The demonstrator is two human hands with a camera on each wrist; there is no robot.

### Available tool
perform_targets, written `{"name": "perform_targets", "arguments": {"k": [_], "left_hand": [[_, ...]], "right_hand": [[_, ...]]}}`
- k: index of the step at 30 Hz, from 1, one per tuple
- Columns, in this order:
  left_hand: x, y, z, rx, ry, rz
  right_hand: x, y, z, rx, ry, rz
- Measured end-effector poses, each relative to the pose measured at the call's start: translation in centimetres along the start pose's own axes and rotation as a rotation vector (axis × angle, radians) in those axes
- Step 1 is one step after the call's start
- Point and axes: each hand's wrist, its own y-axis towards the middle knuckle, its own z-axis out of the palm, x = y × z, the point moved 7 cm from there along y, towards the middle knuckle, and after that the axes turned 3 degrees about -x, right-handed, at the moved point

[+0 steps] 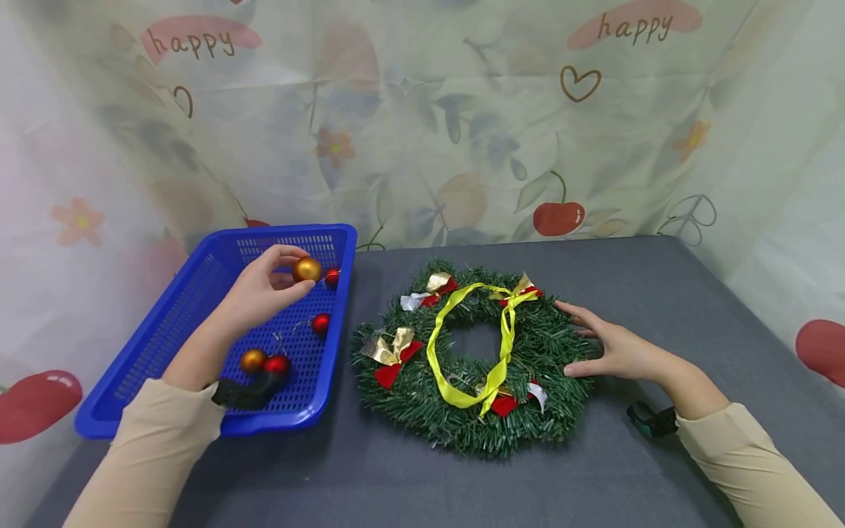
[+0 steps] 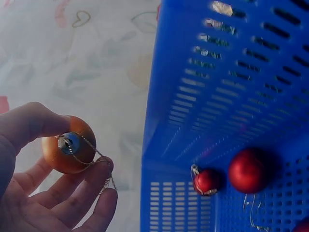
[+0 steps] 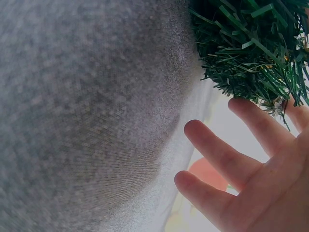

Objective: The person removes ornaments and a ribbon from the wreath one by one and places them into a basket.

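Observation:
Between thumb and fingers, my left hand [image 1: 267, 286] pinches a gold Christmas ball [image 1: 307, 269] above the blue basket. In the left wrist view a thin silvery string loop [image 2: 87, 163] trails from the ball's cap over the fingers. A green wreath [image 1: 409, 389] lies flat on the table, dressed with red, gold and silver bows [image 1: 391, 356]. Across its middle lies a loop of yellow ribbon [image 1: 436, 345]. At the wreath's right edge is my right hand [image 1: 617, 350], its fingers spread and the fingertips at the greenery; the right wrist view shows nothing held in it.
The blue plastic basket [image 1: 205, 257] stands on the left of the grey table [image 1: 422, 477]. Inside are red balls [image 1: 320, 324] and another gold ball [image 1: 254, 360]. A printed curtain [image 1: 422, 110] hangs behind the table.

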Motion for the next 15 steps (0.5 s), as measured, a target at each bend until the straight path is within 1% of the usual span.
{"name": "perform_targets", "arguments": {"k": [8, 15], "left_hand": [[1.2, 0.2, -0.5, 0.010, 0.035, -0.033], [2.2, 0.6, -0.4, 0.028, 0.067, -0.054]], "right_hand": [[0.1, -0.1, -0.1, -0.001, -0.013, -0.001], [0.1, 0.0, 0.0, -0.001, -0.006, 0.005]]}}
